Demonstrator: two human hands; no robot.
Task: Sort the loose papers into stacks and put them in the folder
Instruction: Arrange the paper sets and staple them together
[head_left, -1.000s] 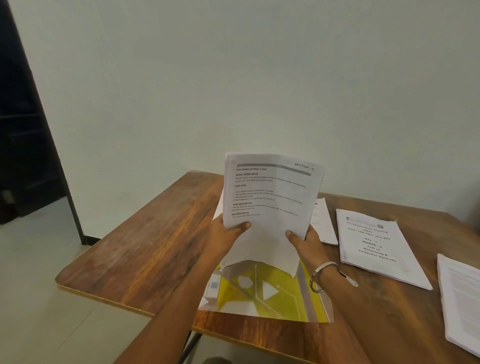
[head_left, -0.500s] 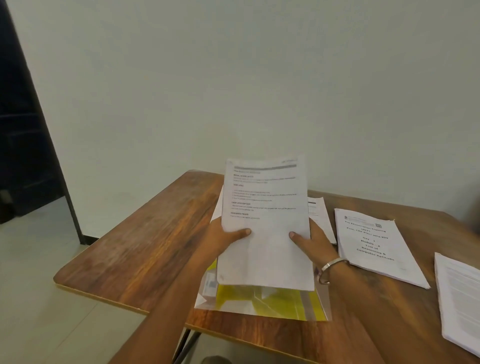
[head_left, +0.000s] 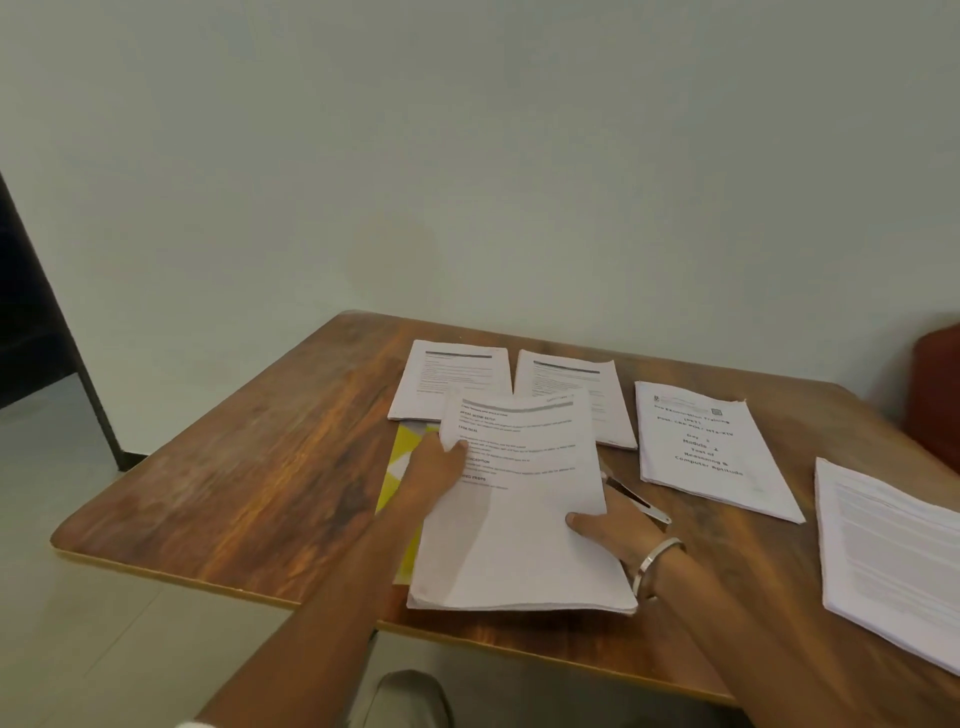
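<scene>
A stack of white printed papers (head_left: 519, 519) lies low over the yellow and clear folder (head_left: 402, 452) near the table's front edge. My left hand (head_left: 434, 470) grips the stack's left edge, thumb on top. My right hand (head_left: 615, 525) holds the right edge, thumb on the page and fingers underneath. Most of the folder is hidden under the stack. Two more paper stacks, one (head_left: 449, 379) on the left and another (head_left: 574, 395) beside it, lie side by side behind. A booklet with a printed title (head_left: 711, 447) and a further stack (head_left: 893, 551) lie to the right.
The wooden table (head_left: 249, 478) has bare surface on its left half. A pale wall stands close behind. A dark doorway (head_left: 31, 312) is at far left and a red-brown seat (head_left: 935, 389) at far right. My knee (head_left: 405, 696) shows below the table edge.
The stack I held upright above the folder has been lowered flat onto it. My view has tilted down, so two rear stacks are now in sight.
</scene>
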